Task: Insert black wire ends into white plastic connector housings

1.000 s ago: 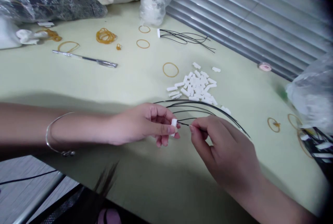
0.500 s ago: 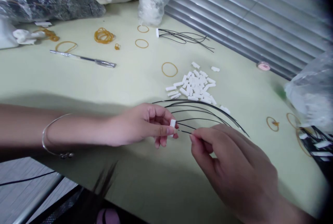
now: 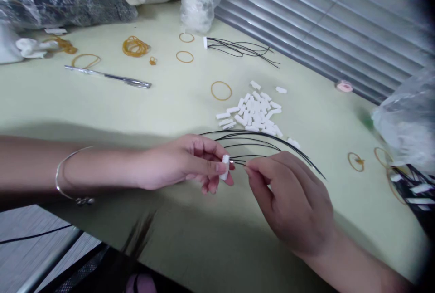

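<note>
A small white plastic connector housing is pinched between the thumb and fingers of my left hand. Several thin black wires run to the right from beside it. My right hand is closed in a pinch on one black wire, whose shiny metal tip is close to the housing's right side. Whether that tip is inside the housing I cannot tell. Loose black wires lie on the table just beyond my hands, next to a pile of white connector housings.
Beyond the pile lies a finished-looking wire bundle with a white connector. Rubber bands and a silver pen lie to the left. A wrapped cup stands at the back, near window blinds. A plastic bag sits at right.
My right hand has moved slightly left and up, bringing the wire's metal tip nearer the housing. My left hand has barely moved.
</note>
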The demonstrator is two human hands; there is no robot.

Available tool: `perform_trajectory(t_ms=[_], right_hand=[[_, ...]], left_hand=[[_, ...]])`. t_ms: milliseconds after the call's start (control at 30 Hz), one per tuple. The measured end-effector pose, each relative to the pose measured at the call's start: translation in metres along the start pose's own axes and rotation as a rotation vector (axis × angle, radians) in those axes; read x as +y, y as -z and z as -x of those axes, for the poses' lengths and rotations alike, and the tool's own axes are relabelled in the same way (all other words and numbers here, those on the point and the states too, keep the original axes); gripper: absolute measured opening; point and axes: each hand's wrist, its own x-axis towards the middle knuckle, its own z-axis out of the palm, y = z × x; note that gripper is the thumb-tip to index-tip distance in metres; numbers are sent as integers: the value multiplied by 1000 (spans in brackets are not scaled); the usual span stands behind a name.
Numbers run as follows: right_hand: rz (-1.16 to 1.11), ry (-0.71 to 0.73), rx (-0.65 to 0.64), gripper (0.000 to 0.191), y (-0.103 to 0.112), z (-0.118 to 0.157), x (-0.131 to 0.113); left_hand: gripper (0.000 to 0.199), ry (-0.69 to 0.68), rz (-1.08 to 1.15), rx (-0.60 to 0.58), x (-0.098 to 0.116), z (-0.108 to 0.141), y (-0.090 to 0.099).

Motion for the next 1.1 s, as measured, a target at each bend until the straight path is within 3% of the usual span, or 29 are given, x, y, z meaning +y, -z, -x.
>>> perform_trajectory(t_ms=[333,667,967,1100], right_hand=[[-50,-14,19,11,-1,0,1],[-43,38,-48,10,-3,-1,-2],[-104,35,-31,10,-14,4,-2],[-163,30,-41,10,-9,2,1]], left_hand=[[4,21,51,-44,1,-1,0],[6,40,-56,-26,-2,0,-1],[8,33,-67,-42,-1,0,2],[8,22,-119,-58,-2,1,1]])
